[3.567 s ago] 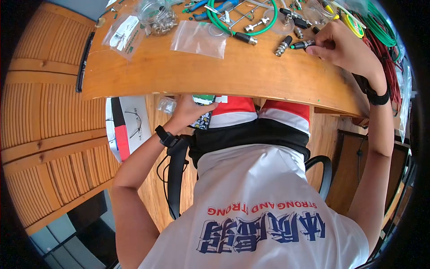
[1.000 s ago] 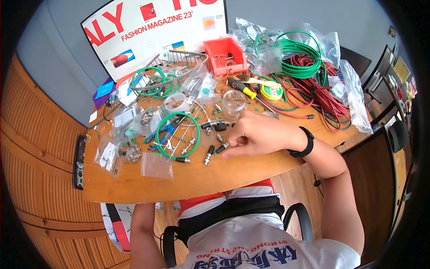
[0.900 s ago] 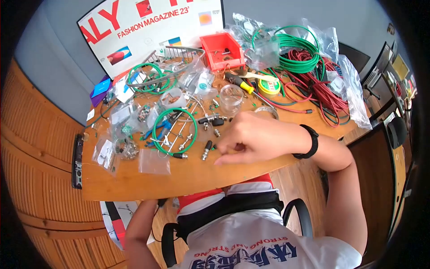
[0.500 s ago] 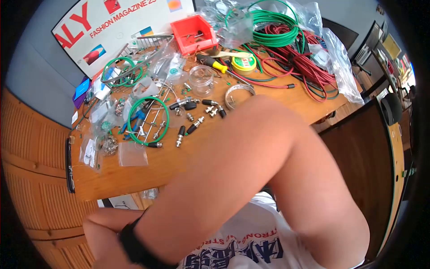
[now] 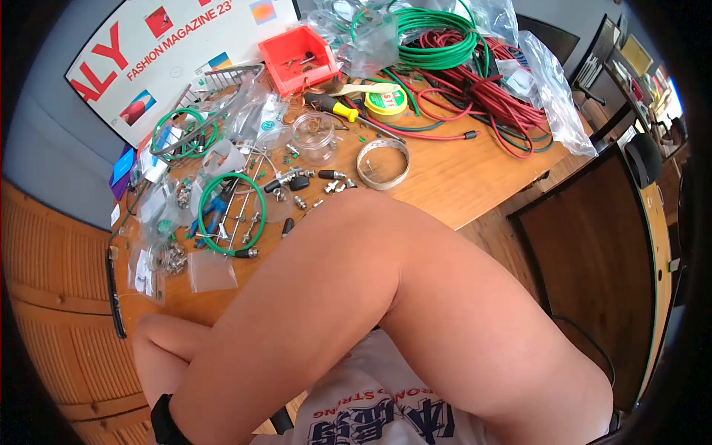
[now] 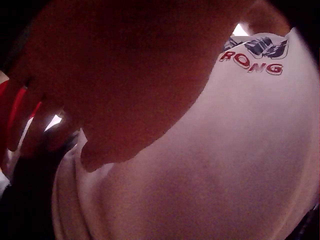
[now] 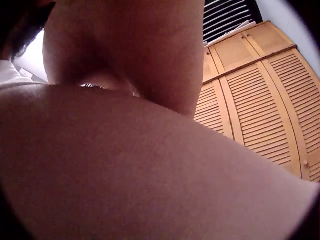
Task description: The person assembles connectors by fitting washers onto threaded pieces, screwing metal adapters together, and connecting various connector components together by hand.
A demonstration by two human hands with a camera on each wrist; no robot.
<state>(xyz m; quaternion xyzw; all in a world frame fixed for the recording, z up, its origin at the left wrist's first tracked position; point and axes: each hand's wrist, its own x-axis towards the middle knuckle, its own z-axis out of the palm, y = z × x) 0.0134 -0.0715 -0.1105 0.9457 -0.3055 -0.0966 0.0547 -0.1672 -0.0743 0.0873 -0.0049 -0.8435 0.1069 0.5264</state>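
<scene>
In the left wrist view my left hand (image 6: 117,82) is dark and close to the camera, its fingers loosely lowered beside the white shirt (image 6: 210,165); nothing held shows. My right arm (image 5: 297,282) crosses the body in the head view, its black wristband (image 5: 166,421) at the lower left and the hand outside the frame. Part of my right hand (image 7: 125,45) fills the top of the right wrist view against a broad area of skin; its fingers cannot be made out. Small metal connectors (image 5: 300,202) lie on the table beyond the arm, which hides part of that area.
The table (image 5: 460,178) carries a green cable ring (image 5: 262,222), red bin (image 5: 298,61), clear jar (image 5: 314,139), screwdriver (image 5: 343,110), yellow-green tin (image 5: 386,103), silver ring (image 5: 383,165) and coiled cables (image 5: 437,41). Louvred doors (image 5: 55,274) stand at the left.
My right hand has left the connectors, and the arm has swung across the body toward the left arm. The head view has shifted, with the table's contents now higher and further left.
</scene>
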